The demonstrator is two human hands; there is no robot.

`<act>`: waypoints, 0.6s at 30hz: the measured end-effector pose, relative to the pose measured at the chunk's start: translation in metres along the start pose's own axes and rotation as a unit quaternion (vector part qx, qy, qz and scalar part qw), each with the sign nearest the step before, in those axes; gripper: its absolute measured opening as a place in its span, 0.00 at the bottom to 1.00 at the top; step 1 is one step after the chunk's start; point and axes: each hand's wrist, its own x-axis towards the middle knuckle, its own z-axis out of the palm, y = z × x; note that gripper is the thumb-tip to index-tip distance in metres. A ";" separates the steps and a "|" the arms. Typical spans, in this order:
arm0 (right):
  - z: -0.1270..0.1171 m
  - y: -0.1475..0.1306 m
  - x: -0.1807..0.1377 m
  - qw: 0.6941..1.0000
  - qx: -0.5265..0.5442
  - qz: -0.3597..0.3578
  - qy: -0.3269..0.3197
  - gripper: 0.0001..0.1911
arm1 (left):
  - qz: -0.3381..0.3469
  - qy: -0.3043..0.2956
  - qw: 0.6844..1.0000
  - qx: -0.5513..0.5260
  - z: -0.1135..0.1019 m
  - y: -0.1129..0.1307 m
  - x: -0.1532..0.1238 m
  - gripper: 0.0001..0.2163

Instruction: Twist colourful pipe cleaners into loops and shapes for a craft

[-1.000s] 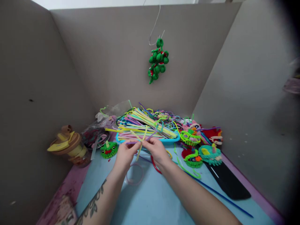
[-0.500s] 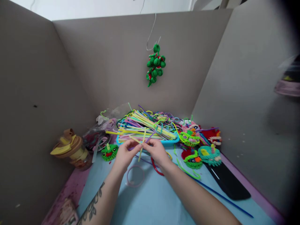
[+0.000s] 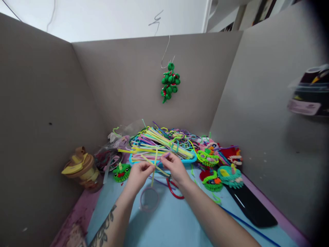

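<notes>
My left hand [image 3: 138, 176] is closed, pinching crossed yellow pipe cleaners [image 3: 156, 155] where they meet. My right hand [image 3: 177, 170], slightly apart from it, is closed on a purple pipe cleaner [image 3: 159, 161] that runs from the crossing to my fingertips. One yellow stem slants down to the right, just under my right fingers. Below the hands, scissors with red handles [image 3: 175, 196] and a roll of clear tape [image 3: 149, 199] lie on the blue mat [image 3: 159, 226]. The scissor blades are partly hidden.
Behind my hands, a blue tray [image 3: 191, 160] holds many pipe cleaners. A green frog-like figure [image 3: 121, 172] and a brown cup [image 3: 82, 168] stand left. Colourful chenille figures [image 3: 230, 175] and a black phone-like slab [image 3: 253, 206] lie right. Grey panels [image 3: 128, 75] enclose the table.
My right hand has drawn a little away from my left, and its fingertips have left the crossing for the purple pipe cleaner. The view has tilted up slightly.
</notes>
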 end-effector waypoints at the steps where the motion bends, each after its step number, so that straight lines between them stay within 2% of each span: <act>1: -0.001 -0.001 0.001 1.000 0.015 0.005 0.014 0.11 | -0.004 0.007 1.000 -0.008 0.000 0.000 0.000 0.12; 7: -0.001 0.005 0.004 0.994 0.071 0.057 0.057 0.14 | -0.022 0.052 0.995 -0.081 0.002 -0.002 0.002 0.12; 11: 0.007 0.015 -0.003 0.989 0.112 0.077 0.063 0.17 | -0.029 0.129 0.982 -0.132 0.003 -0.007 0.006 0.12; 14: 0.017 0.022 -0.013 0.990 0.077 0.119 0.008 0.20 | -0.046 0.178 0.967 -0.175 0.004 -0.009 0.008 0.12; 16: 0.022 0.025 -0.019 0.989 0.028 0.132 -0.053 0.19 | -0.060 0.188 0.961 -0.192 0.006 -0.009 0.008 0.12; 18: 0.025 0.026 -0.022 0.987 0.004 0.132 -0.089 0.17 | -0.068 0.187 0.959 -0.201 0.007 -0.009 0.008 0.13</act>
